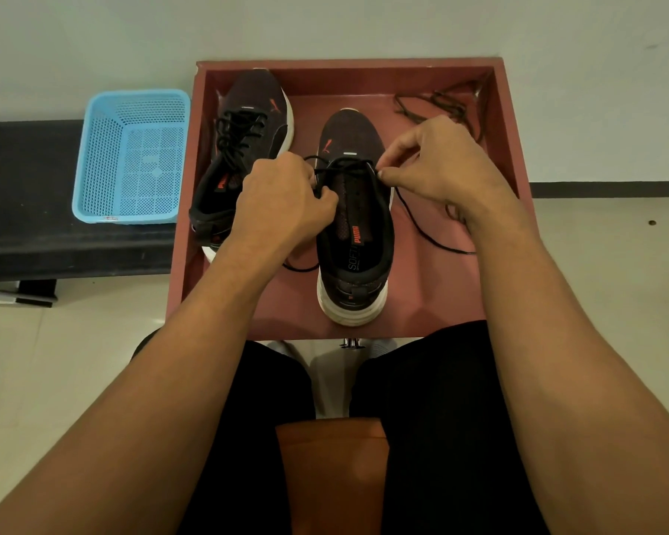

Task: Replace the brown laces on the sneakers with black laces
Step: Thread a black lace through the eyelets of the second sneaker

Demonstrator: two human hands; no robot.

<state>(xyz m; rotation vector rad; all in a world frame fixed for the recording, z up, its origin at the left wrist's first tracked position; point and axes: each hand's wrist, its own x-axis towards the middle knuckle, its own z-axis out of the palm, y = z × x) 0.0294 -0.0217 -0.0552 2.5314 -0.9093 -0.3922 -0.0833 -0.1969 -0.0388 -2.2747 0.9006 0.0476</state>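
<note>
Two dark sneakers stand in a reddish-brown tray (pixel 506 121). The left sneaker (pixel 248 121) leans on its side, fully laced in black. The right sneaker (pixel 358 241) stands upright, toe pointing away, with a black lace (pixel 425 231) through its lowest eyelets and its loose ends trailing on both sides. My left hand (pixel 282 202) pinches the lace at the shoe's left eyelet row. At the right eyelet row, my right hand (pixel 437 164) pinches the lace between thumb and forefinger. The removed brown laces (pixel 437 106) lie tangled in the tray's far right corner.
A light blue plastic basket (pixel 132 156) sits on a dark bench (pixel 24 195) left of the tray. A pale wall rises behind the tray. My knees in black trousers and an orange seat (pixel 333 476) fill the near foreground.
</note>
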